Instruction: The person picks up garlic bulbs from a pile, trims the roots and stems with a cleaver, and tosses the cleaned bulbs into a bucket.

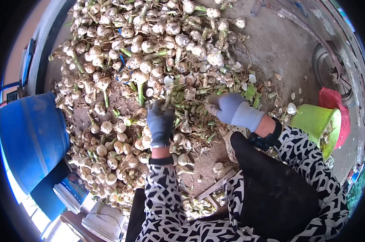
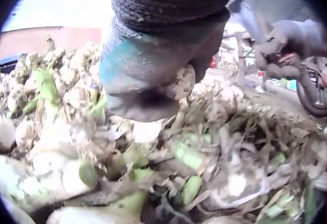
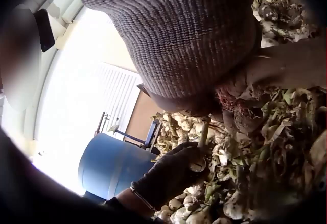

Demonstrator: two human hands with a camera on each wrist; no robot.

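Note:
My left hand (image 1: pixel 161 123), in a dark glove, grips a garlic bulb with a stalk; its pale side (image 2: pixel 184 83) shows past the fingers in the left wrist view. The stalk (image 3: pixel 204 132) sticks up from that hand in the right wrist view. To the right, my right hand (image 1: pixel 235 109) in a grey knit glove has its fingers curled around a reddish-brown, stringy clump (image 3: pixel 237 105), whose kind I cannot tell. Between and below both hands lies a litter of cut green stalks and dry leaves (image 2: pixel 189 155).
Heaped garlic bulbs (image 1: pixel 150 30) spread over the ground ahead and to the left. A blue barrel (image 1: pixel 33 137) stands at left, a lime-green bucket (image 1: pixel 311 123) by a red sack (image 1: pixel 331 105) at right. Behind them is a wheel (image 1: pixel 325 66). White lidded tubs (image 1: pixel 103 222) sit at lower left.

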